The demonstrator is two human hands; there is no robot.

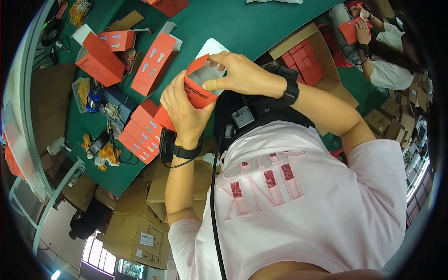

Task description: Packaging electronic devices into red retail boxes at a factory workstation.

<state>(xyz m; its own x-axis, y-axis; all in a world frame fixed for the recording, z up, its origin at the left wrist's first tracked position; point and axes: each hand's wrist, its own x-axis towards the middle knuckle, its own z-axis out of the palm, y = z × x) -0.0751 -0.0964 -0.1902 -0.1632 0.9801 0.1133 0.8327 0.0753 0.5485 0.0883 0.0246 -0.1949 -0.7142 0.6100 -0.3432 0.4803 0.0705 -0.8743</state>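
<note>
Between my hands, at the table's edge, is an orange-red cardboard box with its end open and its pale inside showing. From the left, my left hand is closed around the box. My right hand is bent over the opening, with its thumb, wrapped in a tan band, at the near rim. Its fingertips touch a raised flap, and that hand is closed on the box's edge. What lies deeper in the box cannot be seen. A stack of orange-red boxes stands just left of my left hand.
Open orange boxes stand on the green table. Further left are a blue-grey device and yellow wire bundles. To the right, a brown carton holds red boxes, and beyond it another person's hands hold a red box.
</note>
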